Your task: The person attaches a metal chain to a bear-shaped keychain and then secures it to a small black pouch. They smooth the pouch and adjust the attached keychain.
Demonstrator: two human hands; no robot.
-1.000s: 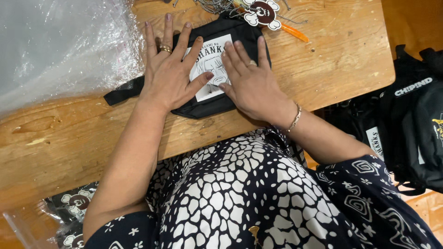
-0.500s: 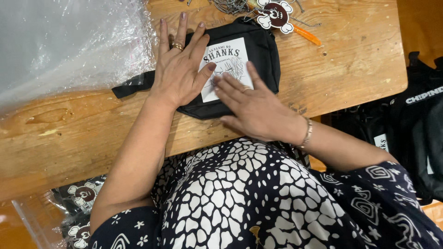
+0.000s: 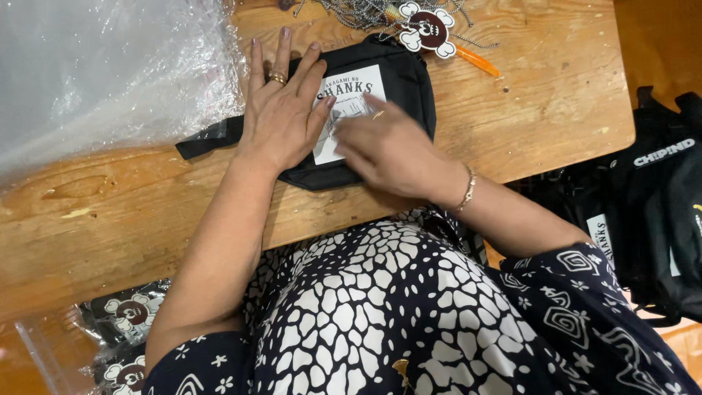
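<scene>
Your left hand [image 3: 281,110] lies flat with fingers spread on the left half of a small black pouch [image 3: 387,73], pinning it to the wooden counter [image 3: 556,95], while your right hand [image 3: 387,150], blurred and loosely open, has slid from the pouch's lower edge up over its white printed patch [image 3: 358,84], which suggests you are smoothing it flat. Beyond the pouch lie a skull-shaped charm [image 3: 428,29] with ball chains, clear plastic wrap [image 3: 95,66] at left, and more black bags [image 3: 658,212] at right.

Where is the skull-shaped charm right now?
The skull-shaped charm lies at the wooden table's far edge, just beyond the black pouch, among ball chains and beside an orange pen.
</scene>
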